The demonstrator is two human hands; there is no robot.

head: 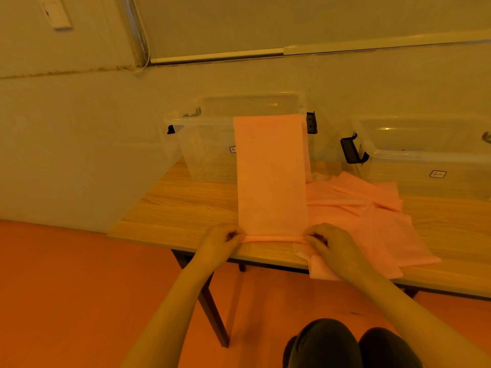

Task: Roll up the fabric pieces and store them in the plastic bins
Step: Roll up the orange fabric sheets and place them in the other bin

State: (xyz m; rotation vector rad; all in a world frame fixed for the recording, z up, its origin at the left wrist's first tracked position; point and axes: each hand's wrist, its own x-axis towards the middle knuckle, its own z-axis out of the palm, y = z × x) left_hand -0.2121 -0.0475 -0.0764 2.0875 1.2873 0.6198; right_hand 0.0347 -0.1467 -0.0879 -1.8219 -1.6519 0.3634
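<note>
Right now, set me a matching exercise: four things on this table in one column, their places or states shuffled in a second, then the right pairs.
Things:
1. fabric strip
2. left bin
3. right bin
4. fabric pile

Places or states:
A. lying loose on the table, right of the strip
B. far right on the table, black latch facing left
C. pinched at its rolled near edge by the left hand and right hand
D. partly hidden behind the strip's far end

Pairs: 1-C, 2-D, 3-B, 4-A

A wooden table (180, 208) on dark legs stands against a pale wall (79, 144), above an orange floor (66, 288); what appears to be a lowered window blind (292, 19) hangs behind, under warm light.
</note>
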